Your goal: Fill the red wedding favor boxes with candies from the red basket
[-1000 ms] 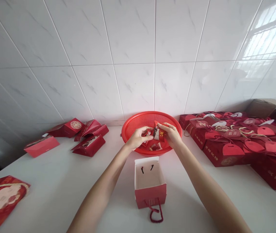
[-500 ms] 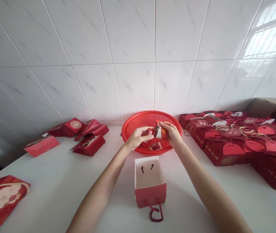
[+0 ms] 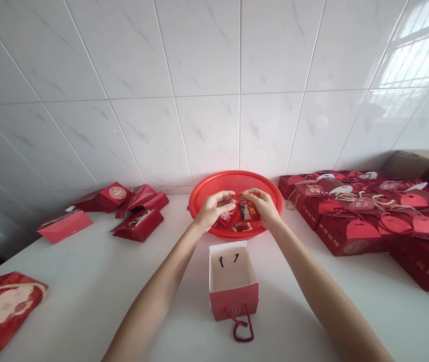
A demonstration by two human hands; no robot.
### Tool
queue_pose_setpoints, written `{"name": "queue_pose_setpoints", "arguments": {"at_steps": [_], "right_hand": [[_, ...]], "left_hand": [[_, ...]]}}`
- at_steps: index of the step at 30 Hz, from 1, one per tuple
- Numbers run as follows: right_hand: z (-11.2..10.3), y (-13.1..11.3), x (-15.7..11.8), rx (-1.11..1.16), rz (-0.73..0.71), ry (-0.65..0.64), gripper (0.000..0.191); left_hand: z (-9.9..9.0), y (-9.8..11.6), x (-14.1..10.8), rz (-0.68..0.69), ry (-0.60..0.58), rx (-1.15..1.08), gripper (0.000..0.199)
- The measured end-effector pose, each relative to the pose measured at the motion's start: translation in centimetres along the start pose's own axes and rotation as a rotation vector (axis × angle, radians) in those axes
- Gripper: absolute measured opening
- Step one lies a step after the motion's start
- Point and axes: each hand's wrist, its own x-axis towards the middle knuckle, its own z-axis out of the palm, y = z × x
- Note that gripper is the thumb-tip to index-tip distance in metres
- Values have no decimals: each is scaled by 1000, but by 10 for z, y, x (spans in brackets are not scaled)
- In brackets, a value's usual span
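Over the red plastic basket (image 3: 218,182), my left hand (image 3: 211,210) pinches a small red candy packet (image 3: 226,217) with white print. My right hand (image 3: 265,207) grips the top of another red packet (image 3: 249,211), printed with a couple and yellow characters. More wrapped sweets (image 3: 241,227) lie beneath, at the basket's bottom. Nearer to me, between my forearms, a red gift box (image 3: 234,302) stands with its lid up, white inside. A dark red cord handle (image 3: 243,339) hangs from its front onto the table.
Closed red gift boxes (image 3: 346,235) with cords crowd the right side. Several folded red boxes (image 3: 139,224) lie at the left, and a red bag (image 3: 6,311) with a rope handle is at the front left. A tiled wall (image 3: 206,130) rises behind the white table (image 3: 86,296).
The packet in my right hand has come down lower over the basket. My left hand has shifted slightly, showing more of its packet. The open box stays put.
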Motion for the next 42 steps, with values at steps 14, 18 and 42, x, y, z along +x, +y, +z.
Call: {"name": "queue_pose_setpoints", "arguments": {"at_steps": [14,18,42], "right_hand": [[-1,0,-5,-206,-144,-274,32],[-1,0,-4,-202,-160,-266,29],[-2,-2,-6,-172,-137,-285,31]], "left_hand": [[5,4,-2,4,19,17,46],[7,7,-4,-9,34,31,40],[5,5,-2,19,-10,55,38]]}}
